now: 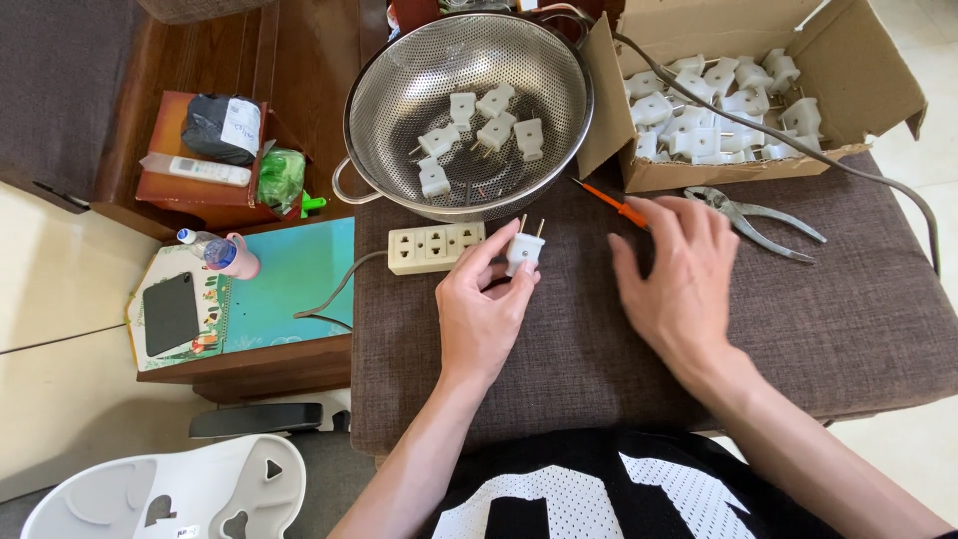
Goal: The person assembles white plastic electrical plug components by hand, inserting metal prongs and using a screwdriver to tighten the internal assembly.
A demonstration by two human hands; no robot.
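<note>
A steel colander (399, 90) holds white plugs beside a cardboard box (878, 90). The right hand (684, 274) hovers, fingers spread, over an orange screwdriver (611, 205). The left hand (484, 309) pinches a white plug (524, 250) near the power strip (434, 247).

a home living room – wooden side table (299, 60), remote control (197, 171), tiled floor (50, 299).

Orange screwdriver (611, 205): tip end shows, handle hidden under the right hand (679, 274).
White plug (524, 250): lower body covered by fingers of the left hand (484, 314).
Cardboard box (878, 95): top cut by the frame edge.
Strainer (399, 100): contents beneath the plugs too small to tell.
White plastic piece (170, 494): cut off at the bottom edge.
</note>
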